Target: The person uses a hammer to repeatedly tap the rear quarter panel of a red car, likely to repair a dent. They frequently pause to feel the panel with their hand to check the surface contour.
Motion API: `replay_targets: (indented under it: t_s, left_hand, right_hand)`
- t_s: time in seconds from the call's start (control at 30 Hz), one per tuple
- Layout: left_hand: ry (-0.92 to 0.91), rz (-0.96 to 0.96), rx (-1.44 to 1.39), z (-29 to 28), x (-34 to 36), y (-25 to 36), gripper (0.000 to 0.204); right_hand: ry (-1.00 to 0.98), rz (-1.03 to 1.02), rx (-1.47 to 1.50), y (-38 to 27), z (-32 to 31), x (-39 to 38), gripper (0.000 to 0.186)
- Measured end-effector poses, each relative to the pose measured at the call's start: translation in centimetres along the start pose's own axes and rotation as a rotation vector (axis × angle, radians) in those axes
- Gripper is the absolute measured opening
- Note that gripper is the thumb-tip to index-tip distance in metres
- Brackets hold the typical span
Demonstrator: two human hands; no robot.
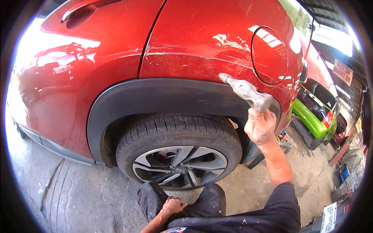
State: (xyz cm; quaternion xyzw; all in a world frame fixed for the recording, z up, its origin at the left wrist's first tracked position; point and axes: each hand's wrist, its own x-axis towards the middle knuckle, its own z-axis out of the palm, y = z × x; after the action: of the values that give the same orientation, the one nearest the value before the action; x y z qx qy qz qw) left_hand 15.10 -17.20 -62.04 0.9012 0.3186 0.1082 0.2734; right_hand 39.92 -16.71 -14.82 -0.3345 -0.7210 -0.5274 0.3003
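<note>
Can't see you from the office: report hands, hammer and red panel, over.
Right hand gripping hammer. Left hand low by left knee. Red panel scratched; hammer contact unclear. Nothing seen blocking the hammer.

Hammer (247, 91) in right hand (260, 126)

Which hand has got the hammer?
The right hand, raised in front of the black wheel arch trim, grips the hammer. The left hand is lower, at the person's legs, with no tool visible in it.
</note>
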Motion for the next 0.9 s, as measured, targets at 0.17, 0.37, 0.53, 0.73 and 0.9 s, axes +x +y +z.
replay_targets:
  t_s: [0.17, 0.37, 0.53, 0.73, 0.9]
  left_hand:
    - [0.001, -0.012, 0.019, 0.7, 0.2, -0.4, 0.049]
    - [-0.034, -0.029, 0.013, 0.2, 0.1, 0.2, 0.05]
    - [-0.022, -0.025, 0.012, 0.5, 0.2, 0.0, 0.05]
    - [0.007, -0.011, -0.002, 0.5, -0.1, -0.1, 0.049]
    - [-0.012, -0.008, -0.005, 0.7, 0.2, -0.1, 0.048]
  right_hand:
    - [-0.081, 0.026, -0.007, -0.3, 0.4, -1.6, 0.041]
    - [0.074, 0.044, 0.052, -0.5, 1.1, -2.5, 0.031]
    - [0.124, 0.013, 0.099, -1.3, 1.2, -1.5, 0.038]
    - [-0.025, 0.08, 0.032, -2.4, 0.8, -1.1, 0.053]
    - [-0.007, 0.029, 0.02, -1.6, 0.7, -1.9, 0.041]
